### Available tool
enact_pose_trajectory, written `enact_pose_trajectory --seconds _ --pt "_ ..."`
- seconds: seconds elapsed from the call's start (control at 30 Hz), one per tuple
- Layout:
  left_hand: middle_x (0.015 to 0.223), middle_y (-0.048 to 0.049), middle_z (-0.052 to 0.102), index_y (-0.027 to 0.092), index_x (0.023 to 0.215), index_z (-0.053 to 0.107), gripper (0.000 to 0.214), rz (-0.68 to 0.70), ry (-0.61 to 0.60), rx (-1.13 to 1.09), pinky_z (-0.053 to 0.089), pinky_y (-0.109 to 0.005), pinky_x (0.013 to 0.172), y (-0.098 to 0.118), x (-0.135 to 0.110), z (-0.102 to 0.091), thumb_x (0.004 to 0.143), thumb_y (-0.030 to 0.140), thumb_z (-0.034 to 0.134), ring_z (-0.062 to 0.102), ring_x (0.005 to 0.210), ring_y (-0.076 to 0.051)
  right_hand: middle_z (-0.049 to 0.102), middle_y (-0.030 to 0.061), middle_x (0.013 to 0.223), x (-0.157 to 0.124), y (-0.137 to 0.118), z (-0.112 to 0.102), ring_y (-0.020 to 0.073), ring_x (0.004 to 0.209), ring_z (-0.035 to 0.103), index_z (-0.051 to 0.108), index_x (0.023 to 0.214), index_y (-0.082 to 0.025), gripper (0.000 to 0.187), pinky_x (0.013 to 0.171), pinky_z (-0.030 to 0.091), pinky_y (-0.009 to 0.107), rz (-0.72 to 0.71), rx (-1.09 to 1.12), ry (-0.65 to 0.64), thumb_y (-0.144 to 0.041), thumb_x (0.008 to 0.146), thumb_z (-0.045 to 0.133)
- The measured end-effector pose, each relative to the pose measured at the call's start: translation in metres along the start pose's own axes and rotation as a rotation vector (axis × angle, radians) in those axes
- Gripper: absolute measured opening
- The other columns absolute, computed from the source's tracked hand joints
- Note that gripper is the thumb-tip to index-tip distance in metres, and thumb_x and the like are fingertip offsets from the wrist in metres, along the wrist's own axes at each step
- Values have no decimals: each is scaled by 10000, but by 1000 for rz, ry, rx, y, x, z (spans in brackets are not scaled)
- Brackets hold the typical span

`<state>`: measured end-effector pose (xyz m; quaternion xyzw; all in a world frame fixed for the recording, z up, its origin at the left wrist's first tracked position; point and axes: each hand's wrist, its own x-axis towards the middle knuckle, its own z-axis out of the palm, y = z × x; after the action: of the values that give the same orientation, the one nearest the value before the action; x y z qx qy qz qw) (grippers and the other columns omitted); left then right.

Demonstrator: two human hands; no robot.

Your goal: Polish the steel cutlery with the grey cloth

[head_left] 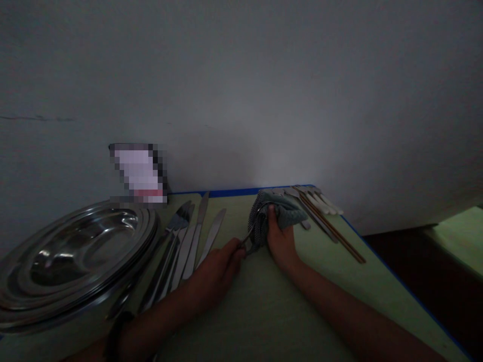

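Note:
My left hand [222, 269] is closed around the handle of a slim metal piece of cutlery [247, 236]. Its far end goes into a grey-blue cloth [289, 208], so I cannot tell its kind. My right hand [281, 246] grips this cloth around the cutlery, thumb on top. Left of my hands lie several table knives [194, 246] and other metal cutlery [177, 221], partly behind my left forearm. Beyond my right hand are brown chopsticks [334, 229] and white-handled utensils [320, 202], side by side.
A stack of shiny metal plates [86, 291] stands at the left of the pale green table [249, 317]. Behind it a phone-like device [138, 173], blurred out, leans against the grey wall [241, 90]. The table's blue edge [400, 281] runs down the right side.

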<state>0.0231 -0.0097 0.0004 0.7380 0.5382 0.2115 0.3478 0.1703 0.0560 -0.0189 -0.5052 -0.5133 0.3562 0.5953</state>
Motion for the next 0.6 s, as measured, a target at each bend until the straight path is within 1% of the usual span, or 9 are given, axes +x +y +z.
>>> enact_pose_trajectory --seconds 0.13,0.2,0.27,0.4,0.5,0.53,0.6 --pt "746 6 582 209 829 463 264 1 -16 0 388 -254 606 0 0 0 935 372 284 561 664 -161 637 85 1070 3 2 -2 231 1095 523 594 1001 -195 429 971 343 367 31 -18 -112 -541 772 482" --pt "787 -10 602 209 846 470 274 6 -37 5 404 -264 637 1 0 -1 934 386 280 570 691 -169 643 80 1048 3 3 -2 235 1060 541 601 974 -196 416 954 359 366 26 -29 -149 -540 759 505" --pt "848 -34 619 205 886 482 283 10 -51 5 421 -278 690 2 0 -3 933 391 273 580 753 -183 649 77 1020 3 3 -2 234 1027 554 603 939 -196 399 942 369 364 16 -34 -157 -538 755 513" --pt "926 -60 633 199 956 504 301 7 -93 33 431 -315 773 5 -2 -7 933 375 261 586 859 -208 638 80 1043 3 3 0 229 1033 549 596 937 -195 398 944 367 362 28 -35 -99 -539 762 499" --pt "899 -89 647 189 996 512 343 -69 -127 151 441 -354 731 7 -4 -8 930 395 245 605 813 -237 654 67 1019 4 3 1 227 1019 562 617 909 -210 390 900 398 343 84 -6 -126 -543 787 454" --pt "888 -92 650 190 1005 508 343 -91 -149 170 443 -355 716 7 -5 -8 931 392 242 610 797 -240 665 61 980 5 3 1 225 991 576 625 882 -214 384 871 414 335 95 2 -151 -543 789 450" --pt "895 -87 651 198 1013 504 333 -89 -164 164 441 -351 719 8 -6 -7 934 383 239 610 794 -237 679 50 891 6 3 0 222 922 598 628 827 -213 372 817 437 325 97 2 -187 -542 785 458"
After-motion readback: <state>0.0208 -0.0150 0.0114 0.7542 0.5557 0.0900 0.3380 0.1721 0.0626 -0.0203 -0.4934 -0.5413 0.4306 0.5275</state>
